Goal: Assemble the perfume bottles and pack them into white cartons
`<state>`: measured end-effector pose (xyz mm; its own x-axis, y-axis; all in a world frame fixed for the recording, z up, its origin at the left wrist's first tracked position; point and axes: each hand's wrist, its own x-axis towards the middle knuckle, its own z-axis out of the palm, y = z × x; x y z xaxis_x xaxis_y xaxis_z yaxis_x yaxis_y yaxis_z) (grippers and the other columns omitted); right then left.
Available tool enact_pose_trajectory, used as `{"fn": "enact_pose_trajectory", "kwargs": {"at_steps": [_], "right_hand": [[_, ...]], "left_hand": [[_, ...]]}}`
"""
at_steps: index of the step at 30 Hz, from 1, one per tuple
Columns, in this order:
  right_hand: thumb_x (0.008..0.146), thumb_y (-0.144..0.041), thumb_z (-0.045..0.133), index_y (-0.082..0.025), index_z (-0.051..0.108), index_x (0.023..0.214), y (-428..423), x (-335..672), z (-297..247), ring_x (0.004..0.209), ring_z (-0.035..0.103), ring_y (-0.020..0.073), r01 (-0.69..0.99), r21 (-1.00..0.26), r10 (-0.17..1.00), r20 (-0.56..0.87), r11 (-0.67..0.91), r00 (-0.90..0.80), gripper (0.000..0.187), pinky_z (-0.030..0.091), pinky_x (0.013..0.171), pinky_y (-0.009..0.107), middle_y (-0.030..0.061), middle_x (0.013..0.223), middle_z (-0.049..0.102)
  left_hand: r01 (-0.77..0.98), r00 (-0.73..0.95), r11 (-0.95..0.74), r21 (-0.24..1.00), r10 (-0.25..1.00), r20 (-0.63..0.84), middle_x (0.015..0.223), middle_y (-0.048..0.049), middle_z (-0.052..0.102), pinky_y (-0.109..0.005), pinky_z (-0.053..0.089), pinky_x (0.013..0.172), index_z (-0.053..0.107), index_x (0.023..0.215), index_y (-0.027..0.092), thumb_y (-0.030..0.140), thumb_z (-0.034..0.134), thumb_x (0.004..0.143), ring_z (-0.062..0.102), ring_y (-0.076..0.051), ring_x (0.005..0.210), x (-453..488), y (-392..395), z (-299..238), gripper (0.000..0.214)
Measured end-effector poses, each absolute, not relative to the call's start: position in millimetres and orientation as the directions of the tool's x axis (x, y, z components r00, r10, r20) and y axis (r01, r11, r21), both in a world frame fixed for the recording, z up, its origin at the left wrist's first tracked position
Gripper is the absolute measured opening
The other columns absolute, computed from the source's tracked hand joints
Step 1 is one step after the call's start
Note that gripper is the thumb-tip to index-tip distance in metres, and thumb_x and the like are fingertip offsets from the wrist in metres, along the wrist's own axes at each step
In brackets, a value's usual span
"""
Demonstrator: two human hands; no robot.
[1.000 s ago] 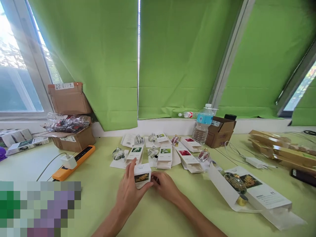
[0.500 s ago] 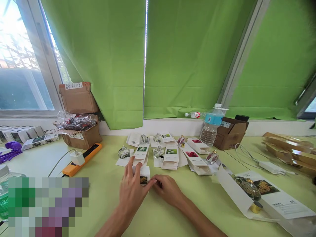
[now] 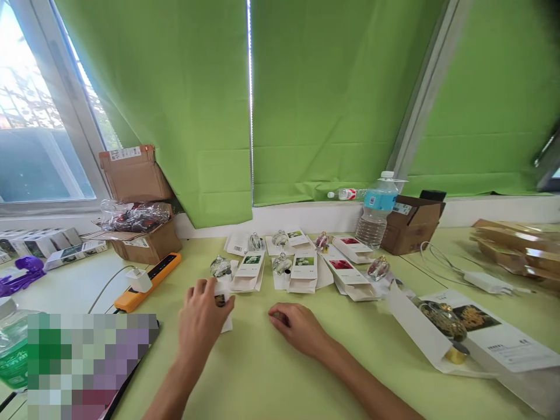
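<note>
White box in the left hand, held between fingers and thumb, mostly covered, long axis impossible to tell. Right hand over the bench, curled narrow, nothing visible in it, apart from the box and to its right.

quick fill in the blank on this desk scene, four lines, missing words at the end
1. The hand holding the small white box is the person's ____ one.
2. The power strip with the white adapter plugged in is ____.
3. The window blinds are ____.
4. The large plastic bottle has a ____ label.

Missing words: left; orange; green; blue.
</note>
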<state>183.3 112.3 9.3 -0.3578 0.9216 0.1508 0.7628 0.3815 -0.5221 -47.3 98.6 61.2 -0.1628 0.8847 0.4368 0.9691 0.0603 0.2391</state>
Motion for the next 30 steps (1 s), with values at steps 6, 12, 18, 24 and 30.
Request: {"fn": "enact_pose_trajectory", "kwargs": {"at_steps": [6,12,18,24,30], "right_hand": [[0.087,-0.032,0.051,-0.026,0.069,0.100,111,184,13,0.072,0.060,0.0161,0.767,-0.520,0.924,0.145,0.377,-0.355,0.023,0.035,0.064,0.025,-0.0005,0.078,0.070],[0.087,-0.032,0.051,-0.025,0.068,0.100,110,185,13,0.073,0.060,0.0166,0.761,-0.523,0.920,0.150,0.384,-0.361,0.023,0.035,0.065,0.025,0.0001,0.077,0.070],[0.087,-0.032,0.051,-0.026,0.068,0.100,111,186,12,0.074,0.060,0.0164,0.759,-0.517,0.916,0.158,0.396,-0.370,0.023,0.034,0.065,0.025,-0.0004,0.079,0.070],[0.087,-0.032,0.050,-0.025,0.067,0.102,109,187,15,0.072,0.060,0.0166,0.765,-0.512,0.917,0.137,0.390,-0.375,0.024,0.035,0.065,0.025,0.0000,0.078,0.070],[0.088,-0.029,0.049,-0.024,0.066,0.105,106,188,15,0.076,0.060,0.0176,0.760,-0.501,0.905,0.142,0.414,-0.400,0.025,0.035,0.067,0.026,0.0012,0.081,0.070]], "left_hand": [[0.961,-0.236,0.145,0.235,0.873,0.427,0.125,-0.0132,0.047,-0.041,0.045,0.084,0.055,0.117,0.023,0.056,0.055,0.079,0.045,-0.034,0.112,-87,115,58,0.051],[0.958,-0.287,0.255,0.132,0.826,0.486,0.140,-0.0202,0.029,-0.049,0.045,0.084,0.048,0.127,0.023,0.051,0.059,0.078,0.033,-0.042,0.126,-92,113,49,0.057],[0.949,-0.315,0.263,0.175,0.842,0.438,0.144,-0.0239,0.021,-0.045,0.051,0.068,0.040,0.132,0.022,0.043,0.056,0.081,0.039,-0.044,0.120,-89,110,47,0.058],[0.951,-0.283,0.167,0.260,0.809,0.515,0.148,-0.0186,0.013,-0.054,0.044,0.086,0.041,0.132,0.023,0.039,0.060,0.077,0.027,-0.047,0.128,-113,132,34,0.060],[0.972,-0.206,0.069,0.224,0.710,0.673,0.146,-0.0174,0.016,-0.056,0.034,0.100,0.040,0.133,0.020,0.040,0.063,0.073,0.028,-0.044,0.129,-126,159,13,0.067]]}}
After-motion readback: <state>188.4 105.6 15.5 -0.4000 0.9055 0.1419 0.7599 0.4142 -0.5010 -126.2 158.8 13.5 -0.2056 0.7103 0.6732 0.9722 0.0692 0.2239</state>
